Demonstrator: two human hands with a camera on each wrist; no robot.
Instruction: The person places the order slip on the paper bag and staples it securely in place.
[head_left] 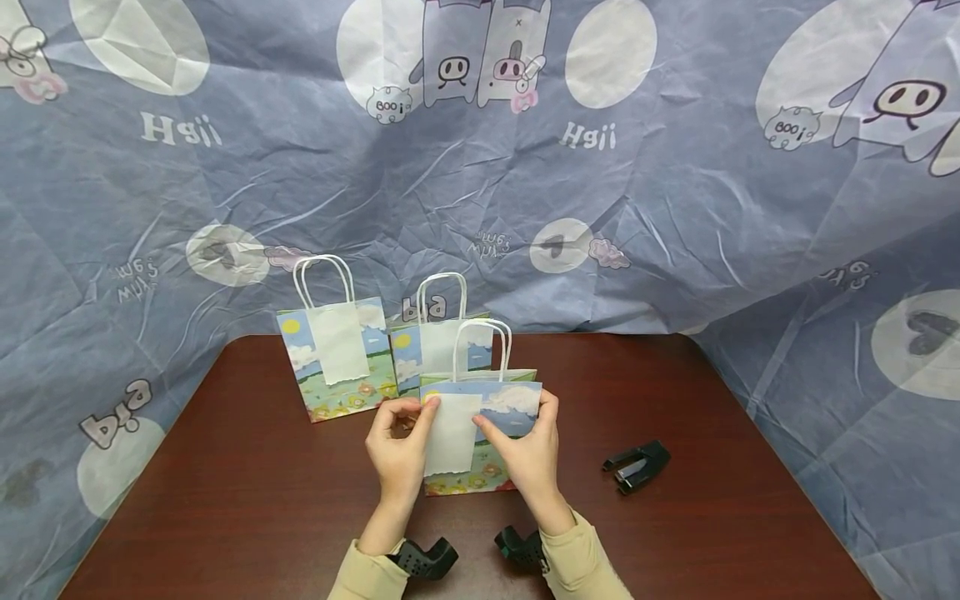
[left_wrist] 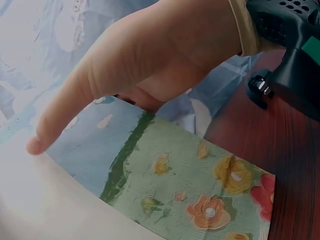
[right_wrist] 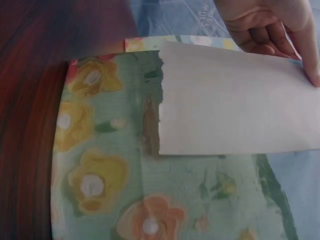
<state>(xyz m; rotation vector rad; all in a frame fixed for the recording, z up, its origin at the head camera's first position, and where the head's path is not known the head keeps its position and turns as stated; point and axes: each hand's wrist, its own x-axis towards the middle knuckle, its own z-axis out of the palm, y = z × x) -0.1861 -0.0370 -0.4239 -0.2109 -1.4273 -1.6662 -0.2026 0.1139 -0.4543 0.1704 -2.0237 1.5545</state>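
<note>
One paper gift bag (head_left: 491, 462) is held roughly upright over the middle of the reddish-brown table (head_left: 225, 500), well in from the left and right edges. Its front panel looks painted: blue sky with white clouds above, a dark green line across the middle, then pale green meadow with yellow, orange and red flowers toward the bottom. A bit of yellow shows beside the left thumb. Two white loop handles (head_left: 483, 322) rise from the mouth, where a green strip shows behind the front panel.

A blank white paper slip (head_left: 452, 442) lies upright against the left part of that panel; its sides look straight, its lower edge ragged.

The left hand (head_left: 400, 454) pinches the slip's upper left corner against the bag, fingers behind. The right hand (head_left: 534, 462) grasps the bag's right side, thumb reaching across the front to the slip's right edge.

Another painted gift bag (head_left: 381, 375) stands near the table's far left corner; a third gift bag (head_left: 406, 358) stands near the far edge, partly hidden. A black stapler (head_left: 641, 465) lies toward the right edge.
</note>
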